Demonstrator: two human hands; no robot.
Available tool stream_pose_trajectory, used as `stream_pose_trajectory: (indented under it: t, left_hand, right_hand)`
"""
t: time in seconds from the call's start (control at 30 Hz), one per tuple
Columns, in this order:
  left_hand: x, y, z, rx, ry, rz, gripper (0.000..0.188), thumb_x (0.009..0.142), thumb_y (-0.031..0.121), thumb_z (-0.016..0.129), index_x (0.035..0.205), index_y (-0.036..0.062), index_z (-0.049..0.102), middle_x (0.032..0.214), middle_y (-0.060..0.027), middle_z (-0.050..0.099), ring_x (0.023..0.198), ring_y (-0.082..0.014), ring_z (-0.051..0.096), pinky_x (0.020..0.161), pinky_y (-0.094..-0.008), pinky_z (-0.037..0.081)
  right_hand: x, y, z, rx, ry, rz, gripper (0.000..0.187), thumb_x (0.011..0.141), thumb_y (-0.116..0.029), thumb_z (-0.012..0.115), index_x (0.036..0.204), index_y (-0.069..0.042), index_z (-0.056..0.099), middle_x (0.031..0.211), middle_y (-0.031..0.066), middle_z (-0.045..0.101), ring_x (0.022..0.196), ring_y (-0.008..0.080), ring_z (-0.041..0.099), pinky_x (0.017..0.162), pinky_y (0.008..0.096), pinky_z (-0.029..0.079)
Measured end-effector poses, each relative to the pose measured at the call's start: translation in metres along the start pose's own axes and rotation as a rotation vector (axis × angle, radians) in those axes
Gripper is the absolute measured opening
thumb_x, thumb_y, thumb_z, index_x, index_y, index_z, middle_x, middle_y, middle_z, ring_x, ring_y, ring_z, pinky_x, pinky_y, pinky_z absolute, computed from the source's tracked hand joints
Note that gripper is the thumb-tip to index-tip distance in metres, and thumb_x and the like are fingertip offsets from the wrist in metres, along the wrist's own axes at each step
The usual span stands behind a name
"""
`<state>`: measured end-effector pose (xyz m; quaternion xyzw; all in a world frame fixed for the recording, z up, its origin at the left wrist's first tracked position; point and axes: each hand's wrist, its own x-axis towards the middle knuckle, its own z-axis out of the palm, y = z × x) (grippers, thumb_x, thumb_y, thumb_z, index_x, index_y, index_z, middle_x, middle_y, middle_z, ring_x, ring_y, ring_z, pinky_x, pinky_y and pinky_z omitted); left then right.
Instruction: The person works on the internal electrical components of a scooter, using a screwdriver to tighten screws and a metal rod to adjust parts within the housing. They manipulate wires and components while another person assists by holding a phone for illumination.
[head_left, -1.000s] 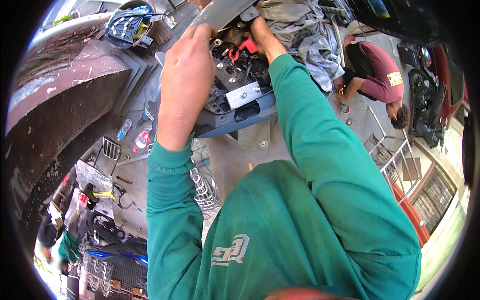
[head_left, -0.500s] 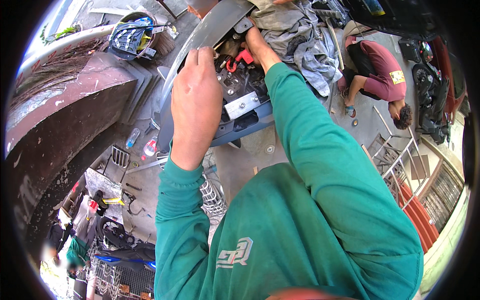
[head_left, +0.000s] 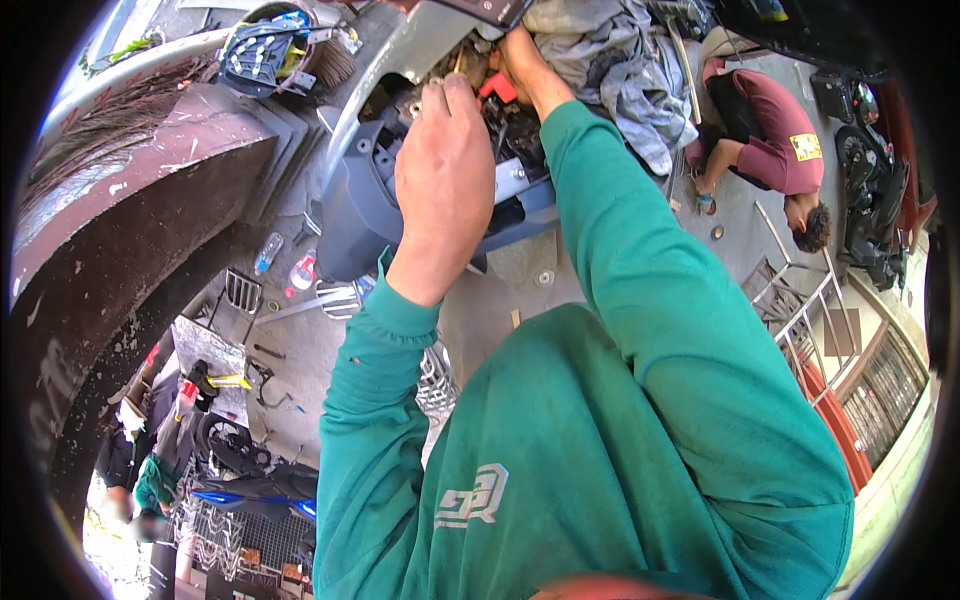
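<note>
A motorcycle's grey-blue body panel (head_left: 352, 222) is in front of me, with its inner parts exposed. My left hand (head_left: 445, 185) is over the opening, back of the hand up. Its fingers are bent and pressed together, and the tips are out of sight among the dark parts. On the far right side of the opening my right hand (head_left: 530, 72) reaches in, its fingers mostly hidden. Beside it is a red plastic piece (head_left: 498, 88). A silver metal bracket (head_left: 511, 178) with bolts shows just right of my left hand.
Grey cloth (head_left: 625, 90) is draped to the right of the opening. A dark flat object (head_left: 490, 10) juts in at the top edge. A person in maroon (head_left: 770, 135) crouches at right near a metal frame (head_left: 800, 300). Bottles (head_left: 302, 270) and a bin (head_left: 270, 60) are at left.
My left hand has shifted right across the opening and now covers part of the bracket. The dark flat object has come into view at the top. My right hand stays by the red piece.
</note>
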<state>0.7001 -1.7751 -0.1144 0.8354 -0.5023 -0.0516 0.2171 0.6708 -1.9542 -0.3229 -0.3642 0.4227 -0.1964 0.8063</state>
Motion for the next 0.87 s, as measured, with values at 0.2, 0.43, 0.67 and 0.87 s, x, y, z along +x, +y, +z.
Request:
stream_pose_trajectory:
  t: [0.2,0.43,0.67,0.87]
  left_hand:
    - [-0.007,0.015,0.02,0.041,-0.009,-0.041,0.024,0.086,-0.001,0.064,0.108,-0.0032,0.055,0.098,-0.0185,0.06,0.087,-0.0333,0.071,0.071,-0.0393,0.06]
    - [-0.011,0.014,0.037,-0.042,0.136,-0.063,0.021,0.086,-0.002,0.062,0.106,-0.0044,0.056,0.097,-0.0203,0.061,0.081,-0.0377,0.071,0.071,-0.0432,0.06]
    - [-0.009,0.001,0.033,-0.199,0.106,-0.224,0.03,0.084,-0.007,0.059,0.113,-0.0014,0.065,0.105,-0.0241,0.068,0.094,-0.0445,0.068,0.083,-0.0502,0.057]
    - [-0.005,0.008,0.003,-0.14,-0.041,-0.251,0.042,0.081,-0.004,0.064,0.122,-0.0019,0.058,0.113,-0.0237,0.064,0.096,-0.0458,0.068,0.081,-0.0507,0.057]
  right_hand:
    - [0.01,0.008,-0.007,0.0,0.004,0.001,0.06,0.103,-0.059,0.037,0.136,-0.013,0.057,0.122,0.0082,0.068,0.102,0.0218,0.067,0.086,0.0411,0.056]
    - [0.014,0.008,-0.007,-0.017,0.001,0.022,0.062,0.101,-0.065,0.038,0.134,-0.017,0.059,0.115,0.0072,0.07,0.093,0.0212,0.068,0.078,0.0415,0.056]
    - [0.009,0.002,-0.01,-0.141,-0.001,0.067,0.065,0.101,-0.064,0.035,0.129,-0.013,0.061,0.115,0.0091,0.072,0.092,0.0206,0.071,0.076,0.0363,0.058]
    - [0.051,0.017,-0.013,0.101,0.177,0.13,0.061,0.098,-0.066,0.044,0.124,-0.014,0.063,0.108,0.0048,0.071,0.085,0.0222,0.069,0.076,0.0389,0.057]
